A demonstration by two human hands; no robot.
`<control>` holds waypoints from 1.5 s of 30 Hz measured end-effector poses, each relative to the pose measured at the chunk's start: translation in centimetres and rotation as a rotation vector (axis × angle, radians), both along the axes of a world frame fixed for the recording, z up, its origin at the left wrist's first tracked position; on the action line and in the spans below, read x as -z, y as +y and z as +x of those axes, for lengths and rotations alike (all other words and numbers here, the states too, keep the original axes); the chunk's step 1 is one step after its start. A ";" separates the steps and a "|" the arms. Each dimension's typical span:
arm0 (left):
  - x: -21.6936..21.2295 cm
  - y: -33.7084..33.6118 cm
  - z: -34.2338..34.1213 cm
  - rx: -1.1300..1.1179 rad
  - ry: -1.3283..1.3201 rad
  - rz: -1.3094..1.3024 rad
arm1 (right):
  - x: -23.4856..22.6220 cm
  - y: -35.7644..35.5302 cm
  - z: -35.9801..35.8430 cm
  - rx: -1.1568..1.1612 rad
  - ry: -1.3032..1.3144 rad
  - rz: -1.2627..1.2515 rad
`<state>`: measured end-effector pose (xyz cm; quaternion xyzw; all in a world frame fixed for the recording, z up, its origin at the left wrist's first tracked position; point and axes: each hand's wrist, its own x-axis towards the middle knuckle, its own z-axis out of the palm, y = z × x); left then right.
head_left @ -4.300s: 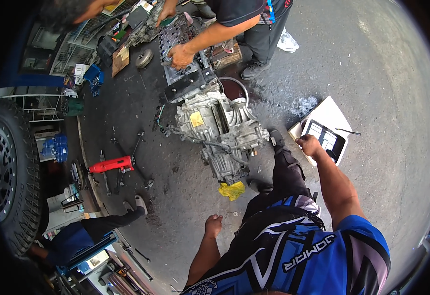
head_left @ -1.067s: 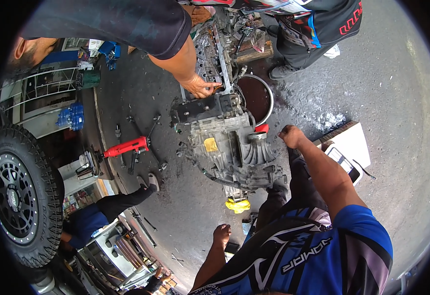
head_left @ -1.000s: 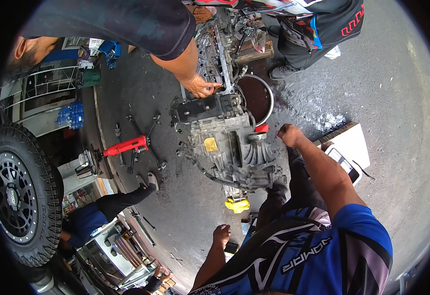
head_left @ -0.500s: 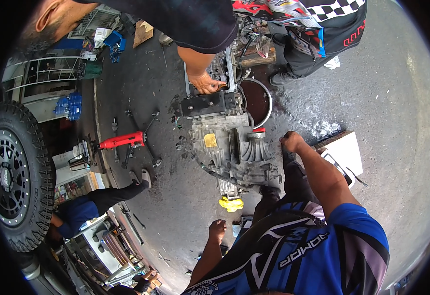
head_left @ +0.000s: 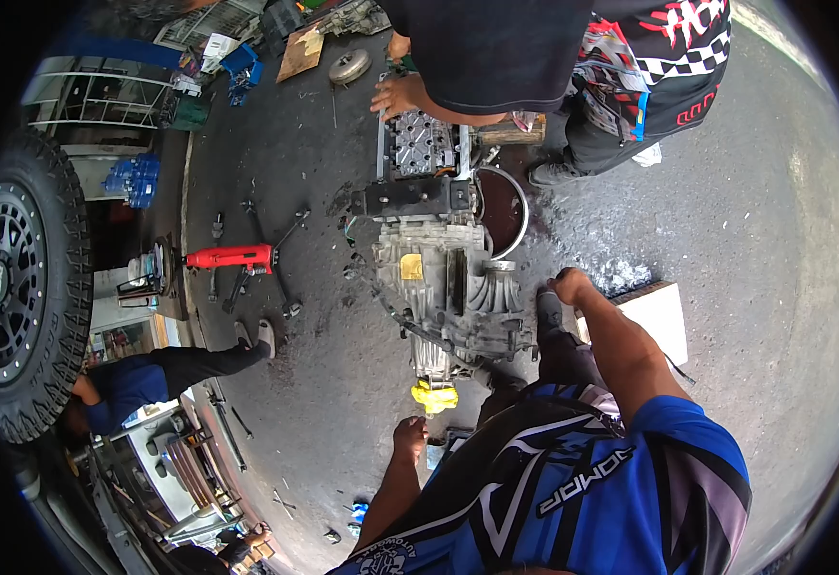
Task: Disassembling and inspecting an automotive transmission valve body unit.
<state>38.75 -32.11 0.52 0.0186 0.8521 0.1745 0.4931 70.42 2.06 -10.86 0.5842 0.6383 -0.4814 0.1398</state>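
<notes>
A large grey metal gearbox [head_left: 429, 254] lies on the floor in front of me. Its far end is an open case showing a valve body [head_left: 424, 144], and yellow wrapping [head_left: 435, 396] covers its near end. My left hand [head_left: 410, 439], fingers curled closed, is just short of that wrapping and apart from it. To the right of the gearbox, clear of its bell-shaped flange [head_left: 499, 283], my right hand [head_left: 568, 286] is also curled closed. Whether either hand holds anything is hidden. A co-worker's hand [head_left: 400, 96] rests at the far edge of the open case.
A red jack-like tool [head_left: 237, 259] with dark legs lies on the left, near a big tire [head_left: 31, 287]. A round metal ring [head_left: 523, 216] lies beside the gearbox. A white-topped box [head_left: 649, 321] is at right. Another co-worker [head_left: 620, 96] stands beyond; someone crouches [head_left: 141, 388] at left.
The co-worker's hand has moved from inside the open case to its far edge, uncovering the valve body. The red piece on the flange no longer shows. My hands remain closed, hardly shifted.
</notes>
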 end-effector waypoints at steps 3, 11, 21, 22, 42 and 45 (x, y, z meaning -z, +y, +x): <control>0.4 -0.2 0.1 -0.053 -0.037 0.008 | 0.2 -0.7 0.5 0.014 -0.032 0.001; 0.9 0.2 0.8 -0.067 -0.083 0.054 | 9.7 -2.8 4.1 -0.242 -0.050 0.152; 1.6 -1.4 0.0 -0.124 -0.120 0.078 | 4.3 0.9 0.1 -0.186 -0.050 0.151; 2.0 -2.0 -0.1 -0.133 -0.119 0.078 | 2.1 2.0 -1.4 -0.107 -0.032 0.136; 3.7 -11.0 5.9 -0.371 -0.071 -0.053 | -3.6 13.3 -11.5 -0.606 0.079 0.316; 4.5 -9.2 5.3 -0.382 -0.100 0.079 | 0.5 10.5 -5.6 -0.347 -0.008 0.272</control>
